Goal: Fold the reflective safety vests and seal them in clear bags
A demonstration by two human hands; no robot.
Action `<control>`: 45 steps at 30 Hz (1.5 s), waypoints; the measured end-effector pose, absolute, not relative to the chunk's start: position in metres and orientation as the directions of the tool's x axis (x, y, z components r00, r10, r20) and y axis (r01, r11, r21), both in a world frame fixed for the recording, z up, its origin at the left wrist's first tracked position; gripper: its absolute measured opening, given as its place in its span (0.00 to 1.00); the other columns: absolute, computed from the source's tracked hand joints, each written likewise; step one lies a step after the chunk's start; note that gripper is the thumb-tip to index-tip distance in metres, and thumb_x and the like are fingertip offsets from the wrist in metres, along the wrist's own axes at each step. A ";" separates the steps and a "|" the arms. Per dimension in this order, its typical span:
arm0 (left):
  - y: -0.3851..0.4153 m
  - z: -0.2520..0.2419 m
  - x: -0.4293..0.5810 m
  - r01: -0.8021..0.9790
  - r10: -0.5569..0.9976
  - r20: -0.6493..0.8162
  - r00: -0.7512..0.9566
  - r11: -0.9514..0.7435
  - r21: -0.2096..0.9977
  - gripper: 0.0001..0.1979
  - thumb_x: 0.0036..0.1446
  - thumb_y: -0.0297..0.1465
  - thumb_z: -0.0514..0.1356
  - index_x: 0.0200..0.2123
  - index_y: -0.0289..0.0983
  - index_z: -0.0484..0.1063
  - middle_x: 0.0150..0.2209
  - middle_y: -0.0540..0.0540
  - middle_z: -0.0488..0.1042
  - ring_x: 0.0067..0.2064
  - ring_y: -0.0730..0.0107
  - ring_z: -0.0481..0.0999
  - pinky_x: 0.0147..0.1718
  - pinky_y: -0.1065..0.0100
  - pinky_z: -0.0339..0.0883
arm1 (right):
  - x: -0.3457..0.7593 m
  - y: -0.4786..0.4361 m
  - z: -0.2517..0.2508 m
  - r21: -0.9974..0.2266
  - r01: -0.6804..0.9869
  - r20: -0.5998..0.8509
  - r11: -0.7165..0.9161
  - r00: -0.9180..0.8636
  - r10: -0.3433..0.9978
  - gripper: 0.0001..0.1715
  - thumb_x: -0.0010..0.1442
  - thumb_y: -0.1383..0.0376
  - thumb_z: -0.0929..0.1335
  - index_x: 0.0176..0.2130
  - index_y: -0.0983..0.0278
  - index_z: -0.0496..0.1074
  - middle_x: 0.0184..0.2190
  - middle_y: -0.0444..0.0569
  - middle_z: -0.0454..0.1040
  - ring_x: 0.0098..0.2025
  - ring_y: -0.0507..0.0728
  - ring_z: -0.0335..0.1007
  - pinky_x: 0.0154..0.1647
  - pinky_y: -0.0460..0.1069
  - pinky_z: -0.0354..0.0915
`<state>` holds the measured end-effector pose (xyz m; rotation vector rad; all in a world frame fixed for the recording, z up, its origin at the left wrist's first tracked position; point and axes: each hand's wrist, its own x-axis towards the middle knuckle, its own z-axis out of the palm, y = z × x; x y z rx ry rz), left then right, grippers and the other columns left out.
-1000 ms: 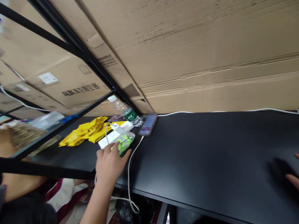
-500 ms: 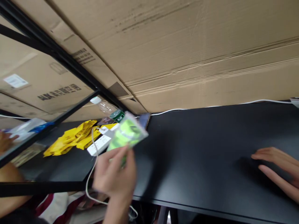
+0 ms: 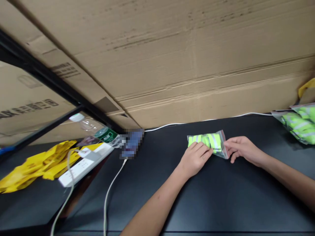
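Note:
A clear plastic bag holding folded neon-green reflective strips [image 3: 209, 141] lies on the black table [image 3: 221, 196]. My left hand [image 3: 195, 159] rests on the bag's near left part, fingers laid over it. My right hand [image 3: 242, 149] grips the bag's right edge with pinched fingers. Both forearms reach in from the lower edge of the view.
More clear bags of neon-green strips [image 3: 299, 124] lie at the far right. At the left are yellow bags [image 3: 34, 164], a white power strip [image 3: 82, 164] with cables, a tipped water bottle [image 3: 94, 127] and a blurred phone [image 3: 131, 144]. Big cardboard boxes [image 3: 172, 59] rise behind the table.
My left hand lifted the green bag from beside the power strip and carried it right to the table's middle. My right hand came in and took the bag's right edge. The view swung right.

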<state>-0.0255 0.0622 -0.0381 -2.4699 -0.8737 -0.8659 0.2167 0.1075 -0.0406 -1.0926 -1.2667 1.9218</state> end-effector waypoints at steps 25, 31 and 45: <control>0.019 -0.006 -0.005 0.647 0.692 0.667 0.275 -0.646 0.404 0.02 0.63 0.27 0.63 0.37 0.39 0.75 0.43 0.46 0.79 0.53 0.56 0.74 0.53 0.52 0.66 | 0.185 0.068 -0.047 -0.966 -0.187 -0.033 -0.176 -0.589 0.807 0.24 0.58 0.50 0.75 0.26 0.65 0.68 0.19 0.41 0.69 0.21 0.48 0.63 0.24 0.45 0.60; 0.016 -0.005 -0.013 0.673 0.780 0.428 0.456 -0.617 0.408 0.21 0.67 0.34 0.57 0.62 0.38 0.66 0.66 0.34 0.64 0.63 0.49 0.66 0.58 0.45 0.63 | 0.183 0.065 -0.047 -0.965 -0.195 -0.024 -0.176 -0.603 0.797 0.22 0.58 0.53 0.76 0.24 0.65 0.70 0.19 0.42 0.71 0.21 0.49 0.66 0.25 0.46 0.60; 0.025 -0.011 -0.019 0.477 0.590 0.661 0.464 -0.795 0.375 0.16 0.68 0.28 0.58 0.57 0.39 0.72 0.55 0.41 0.78 0.58 0.56 0.73 0.55 0.49 0.67 | 0.181 0.060 -0.044 -0.928 -0.300 0.044 -0.222 -0.679 0.733 0.21 0.57 0.53 0.76 0.25 0.64 0.72 0.22 0.45 0.75 0.28 0.53 0.74 0.35 0.49 0.68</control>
